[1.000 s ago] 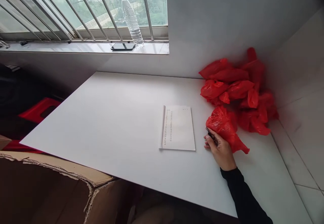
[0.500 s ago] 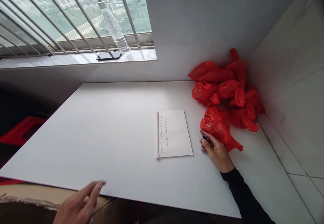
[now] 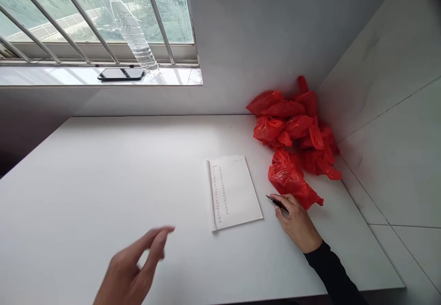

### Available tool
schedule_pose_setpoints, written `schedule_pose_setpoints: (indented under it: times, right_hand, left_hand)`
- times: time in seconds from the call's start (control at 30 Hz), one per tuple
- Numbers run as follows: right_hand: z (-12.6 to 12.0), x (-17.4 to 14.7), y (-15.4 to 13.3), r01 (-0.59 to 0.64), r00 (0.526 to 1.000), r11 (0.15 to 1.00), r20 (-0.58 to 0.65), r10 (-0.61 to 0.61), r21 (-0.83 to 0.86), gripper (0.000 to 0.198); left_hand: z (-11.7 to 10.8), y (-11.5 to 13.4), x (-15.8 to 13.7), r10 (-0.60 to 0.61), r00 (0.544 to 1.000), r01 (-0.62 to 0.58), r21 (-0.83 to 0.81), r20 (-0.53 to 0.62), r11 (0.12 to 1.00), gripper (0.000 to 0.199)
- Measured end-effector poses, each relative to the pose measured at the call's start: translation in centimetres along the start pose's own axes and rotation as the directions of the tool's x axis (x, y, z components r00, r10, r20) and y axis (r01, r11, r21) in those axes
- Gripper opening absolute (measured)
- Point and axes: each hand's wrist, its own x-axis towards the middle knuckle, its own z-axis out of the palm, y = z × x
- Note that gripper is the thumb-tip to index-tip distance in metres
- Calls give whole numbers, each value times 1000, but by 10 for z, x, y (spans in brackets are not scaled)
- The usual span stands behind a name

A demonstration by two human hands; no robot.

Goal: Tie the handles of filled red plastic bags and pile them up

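My right hand point(image 3: 296, 222) is closed around a black pen point(image 3: 279, 203), whose tip points left toward the notepad. The white notepad point(image 3: 239, 194) lies on the table, with two columns of small handwritten figures down its left side. Just beyond my right hand, a knotted red plastic bag point(image 3: 287, 172) rests on the tabletop. My left hand point(image 3: 129, 268) hovers over the table's near side with nothing in it. Its index finger and thumb are stretched out with their tips close together; the other fingers are mostly hidden behind.
Several more red plastic bags point(image 3: 285, 116) are heaped in the back right corner against the wall. The white table point(image 3: 138, 172) runs along under the window. On the sill stand a water bottle point(image 3: 132, 34) and, lying flat, a phone point(image 3: 120, 74).
My left hand has come up from below the table's near edge to above the tabletop. The pen in my right hand now points toward the notepad, and the view has shifted right.
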Motion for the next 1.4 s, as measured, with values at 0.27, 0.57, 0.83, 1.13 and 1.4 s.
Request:
schedule_pose_setpoints:
  times: [0.27, 0.57, 0.83, 1.13, 1.4]
  right_hand:
    - [-25, -12, -6, -42, 926, 983, -377, -29, -181, 45]
    - [-30, 21, 0, -54, 852, 967, -517, -86, -250, 49]
    - [-20, 23, -17, 62, 910, 984, -394, -124, -167, 30]
    - [-22, -10, -47, 117, 821, 973, -532, -209, -201, 23]
    - [-4, -26, -24, 116, 953, 967, -249, -173, -226, 24]
  left_hand:
    - [78, 21, 103, 171, 976, -169, -27, 133, 985, 46]
    - [77, 2, 101, 263, 933, -259, -51, 247, 965, 44]
    - [80, 2, 107, 392, 851, -417, -4, 349, 909, 53]
    - [81, 4, 106, 362, 861, -397, 29, 357, 917, 53]
    - [83, 2, 108, 350, 869, -390, 48, 348, 920, 57]
